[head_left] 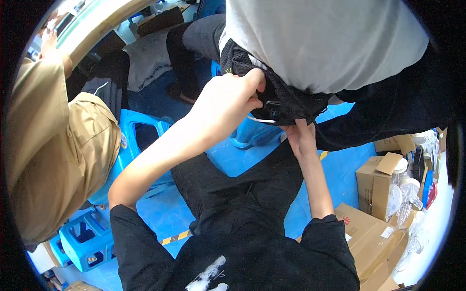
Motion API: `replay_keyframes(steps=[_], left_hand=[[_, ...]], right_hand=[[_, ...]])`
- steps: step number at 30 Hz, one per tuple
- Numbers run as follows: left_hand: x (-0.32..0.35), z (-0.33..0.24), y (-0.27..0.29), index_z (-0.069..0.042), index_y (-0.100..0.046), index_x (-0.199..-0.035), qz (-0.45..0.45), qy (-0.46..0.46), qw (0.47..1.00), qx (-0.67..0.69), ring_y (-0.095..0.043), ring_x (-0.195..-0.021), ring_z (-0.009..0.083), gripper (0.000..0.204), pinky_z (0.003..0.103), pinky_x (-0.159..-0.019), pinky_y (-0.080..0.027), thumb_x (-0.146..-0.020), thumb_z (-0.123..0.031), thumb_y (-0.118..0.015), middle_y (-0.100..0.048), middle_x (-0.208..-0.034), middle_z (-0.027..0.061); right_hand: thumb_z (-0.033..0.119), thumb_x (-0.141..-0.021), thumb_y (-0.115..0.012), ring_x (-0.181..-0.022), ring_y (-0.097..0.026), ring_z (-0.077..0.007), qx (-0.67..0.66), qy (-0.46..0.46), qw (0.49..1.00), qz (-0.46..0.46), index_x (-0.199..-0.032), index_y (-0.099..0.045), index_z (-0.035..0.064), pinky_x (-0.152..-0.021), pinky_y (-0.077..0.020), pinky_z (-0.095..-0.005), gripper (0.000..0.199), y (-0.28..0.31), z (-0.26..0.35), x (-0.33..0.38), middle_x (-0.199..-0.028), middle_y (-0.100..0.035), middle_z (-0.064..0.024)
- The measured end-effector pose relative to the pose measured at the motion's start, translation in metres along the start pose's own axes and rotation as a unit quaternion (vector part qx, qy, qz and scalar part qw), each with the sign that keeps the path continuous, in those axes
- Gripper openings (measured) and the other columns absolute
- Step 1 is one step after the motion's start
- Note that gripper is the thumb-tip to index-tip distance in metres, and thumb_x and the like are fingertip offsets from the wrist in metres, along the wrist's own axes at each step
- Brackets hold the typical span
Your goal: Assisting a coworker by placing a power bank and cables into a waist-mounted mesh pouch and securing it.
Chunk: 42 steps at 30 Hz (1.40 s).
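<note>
A black mesh bag (287, 97) hangs against a person in a light grey shirt (315, 39), who is close in front of me. My left hand (233, 94) reaches to its left side, the thumb and fingers curled together at the black fabric; whatever is between the fingertips is hidden. A white cable (261, 120) loops out just below that hand, beside a small dark device (274, 110). At the bag's lower edge, my right hand (302, 138) grips the fabric from below, its fingertips partly covered.
Another person in tan clothing (58, 150) is close on my left. Blue plastic stools (87, 240) are at the left and under the bag. Cardboard boxes (374, 233) and clear plastic jars (407, 186) crowd the right side. Yellow-black tape (175, 238) marks the blue floor.
</note>
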<state>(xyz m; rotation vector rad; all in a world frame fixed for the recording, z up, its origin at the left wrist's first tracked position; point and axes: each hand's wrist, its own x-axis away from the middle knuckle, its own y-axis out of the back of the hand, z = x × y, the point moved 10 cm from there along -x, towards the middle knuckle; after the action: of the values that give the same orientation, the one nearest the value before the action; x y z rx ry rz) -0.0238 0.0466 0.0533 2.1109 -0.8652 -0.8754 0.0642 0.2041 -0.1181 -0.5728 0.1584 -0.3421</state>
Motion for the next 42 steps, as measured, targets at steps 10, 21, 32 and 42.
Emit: replay_keyframes(steps=[10,21,32,42], left_hand=[[0.006,-0.007,-0.003,-0.002,-0.055,-0.093,0.035,-0.062,0.993,-0.097,-0.066,-0.076,0.0355,0.016,0.042,-0.065,-0.052,-0.081,-0.006,-0.065,-0.064,-0.076,0.0173],[-0.01,-0.012,0.003,-0.002,-0.057,-0.086,0.039,-0.077,0.995,-0.048,-0.067,-0.069,0.0346,0.009,0.04,-0.061,-0.052,-0.081,-0.006,-0.063,-0.063,-0.065,0.0183],[0.054,0.028,-0.052,0.01,-0.007,-0.15,-0.237,-0.027,0.961,0.143,-0.007,-0.147,0.0447,0.088,0.047,-0.119,-0.01,-0.097,-0.048,-0.047,-0.004,-0.157,0.0312],[0.05,0.027,-0.056,0.01,-0.006,-0.15,-0.261,-0.017,0.953,0.151,-0.005,-0.147,0.0456,0.092,0.048,-0.119,-0.011,-0.097,-0.056,-0.041,-0.003,-0.157,0.0323]], right_hand=[[0.006,-0.094,-0.06,-0.109,-0.063,-0.0252,-0.07,-0.009,0.997,0.002,-0.136,-0.044,0.0096,-0.089,-0.0554,-0.0422,0.044,-0.001,-0.007,-0.003,-0.125,-0.06,-0.0098],[0.022,-0.092,-0.067,-0.117,-0.058,-0.0248,0.034,-0.014,0.999,-0.007,-0.137,-0.045,0.0067,-0.094,-0.0529,-0.0413,0.052,0.0,0.0,-0.008,-0.13,-0.058,-0.0082],[0.032,-0.09,-0.069,-0.119,-0.057,-0.0234,-0.001,-0.016,0.999,-0.031,-0.14,-0.044,0.0096,-0.095,-0.0523,-0.04,0.06,0.0,-0.002,-0.002,-0.135,-0.054,-0.008],[0.035,-0.091,-0.067,-0.12,-0.057,-0.0228,0.012,-0.004,1.0,-0.021,-0.14,-0.046,0.0095,-0.097,-0.0516,-0.0407,0.059,-0.005,0.004,0.0,-0.136,-0.054,-0.0071]])
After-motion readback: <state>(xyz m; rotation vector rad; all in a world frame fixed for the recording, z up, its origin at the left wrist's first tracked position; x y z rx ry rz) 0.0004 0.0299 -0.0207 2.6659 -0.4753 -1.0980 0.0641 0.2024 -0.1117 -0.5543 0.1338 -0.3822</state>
